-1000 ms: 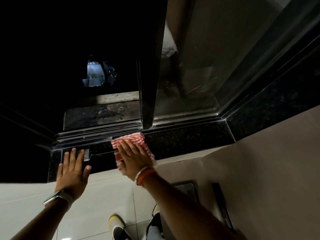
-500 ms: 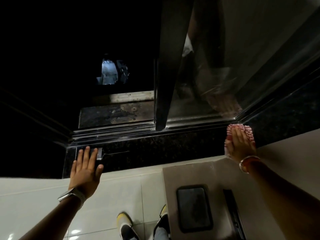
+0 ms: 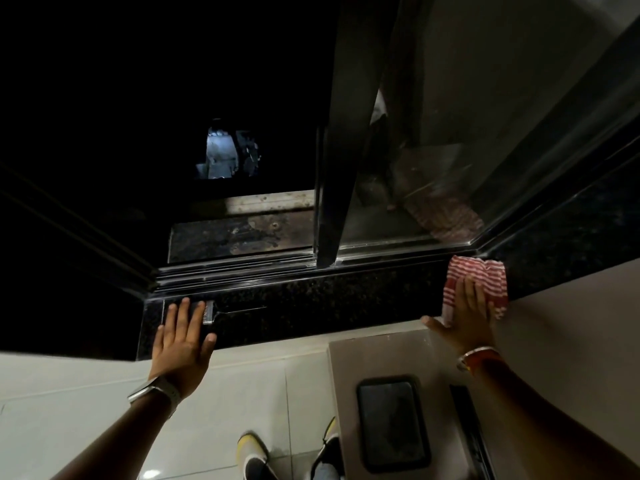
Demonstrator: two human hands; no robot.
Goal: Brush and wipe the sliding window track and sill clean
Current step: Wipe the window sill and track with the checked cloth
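A black speckled stone sill runs across the middle, with the metal sliding track just behind it. My right hand presses flat on a red-and-white striped cloth at the sill's right end, in the corner. At the left end my left hand rests flat and open on the sill, its fingertips over the bristle end of a dark paintbrush. The brush lies along the sill, handle pointing right. A dark sash frame stands on the track, with glass to its right.
Left of the sash the window is open to darkness, with a dirty outer ledge beyond the track. Below the sill are white wall tiles and a beige surface bearing a dark tray. My shoes show at the bottom.
My right hand has slid the striped cloth along the sill from beside the brush to the far right corner. My left hand has stayed on the sill over the brush.
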